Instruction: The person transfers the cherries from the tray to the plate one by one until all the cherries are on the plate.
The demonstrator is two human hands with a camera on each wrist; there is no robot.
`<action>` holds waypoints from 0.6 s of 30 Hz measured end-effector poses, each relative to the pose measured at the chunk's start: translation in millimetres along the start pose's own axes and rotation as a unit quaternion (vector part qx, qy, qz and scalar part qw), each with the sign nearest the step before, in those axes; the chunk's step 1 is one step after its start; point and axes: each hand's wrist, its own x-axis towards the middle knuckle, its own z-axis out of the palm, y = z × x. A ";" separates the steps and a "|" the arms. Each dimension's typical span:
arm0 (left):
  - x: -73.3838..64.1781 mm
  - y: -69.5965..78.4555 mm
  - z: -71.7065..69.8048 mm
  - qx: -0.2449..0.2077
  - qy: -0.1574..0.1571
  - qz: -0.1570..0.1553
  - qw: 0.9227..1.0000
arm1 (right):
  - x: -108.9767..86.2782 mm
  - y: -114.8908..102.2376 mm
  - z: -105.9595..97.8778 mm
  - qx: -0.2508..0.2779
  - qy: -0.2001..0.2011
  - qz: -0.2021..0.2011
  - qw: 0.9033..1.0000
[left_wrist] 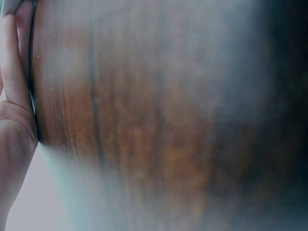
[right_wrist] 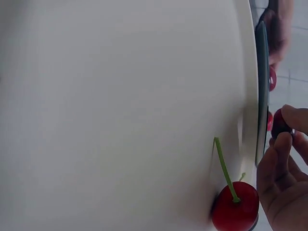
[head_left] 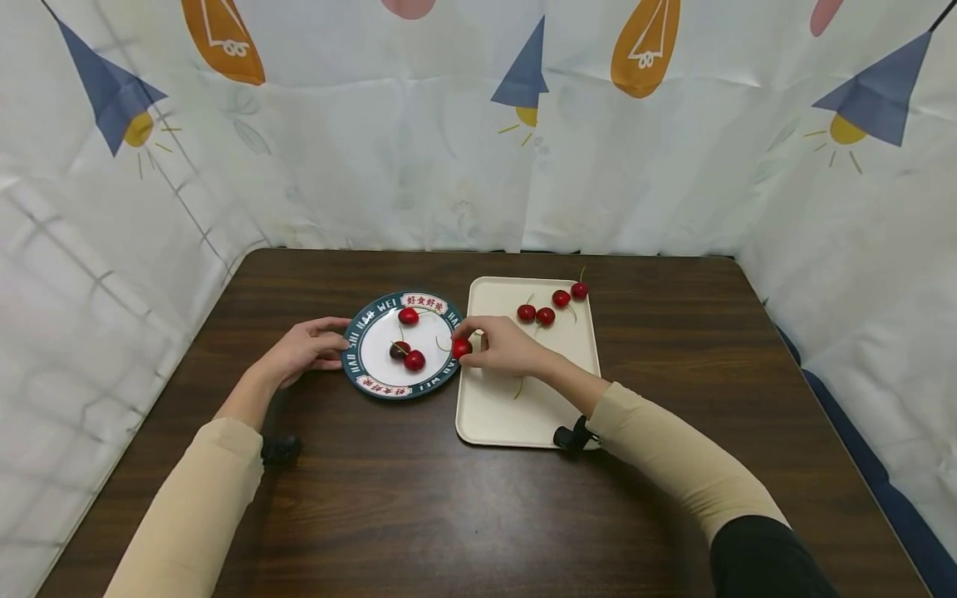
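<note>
My right hand (head_left: 508,345) pinches a red cherry (head_left: 462,348) between thumb and fingertips, over the right rim of a round plate (head_left: 383,371). The plate is white inside, with a dark teal patterned rim. On it lie a red cherry (head_left: 408,316) towards the back, a dark cherry (head_left: 399,350) and another red one (head_left: 414,360). My left hand (head_left: 302,349) touches the plate's left rim with its fingers extended. In the left wrist view the fingers (left_wrist: 14,67) look fairly straight, low along the tabletop.
A cream rectangular tray (head_left: 493,423) stands right of the plate, with several cherries (head_left: 545,316) at its back. Another cherry (right_wrist: 235,207) on the tray, hidden under my forearm in the head view, shows its stem. The brown table (head_left: 419,515) ends at a printed curtain (head_left: 449,191).
</note>
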 end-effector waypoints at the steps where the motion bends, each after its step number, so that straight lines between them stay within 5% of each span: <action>1: 0.2 -0.4 -0.1 0.000 0.000 0.000 1.000 | 0.5 -0.5 0.4 0.000 -0.001 0.000 1.000; 18: -3.0 2.3 1.2 0.003 0.002 0.005 1.000 | -13.1 6.2 -22.7 0.001 0.022 0.038 0.999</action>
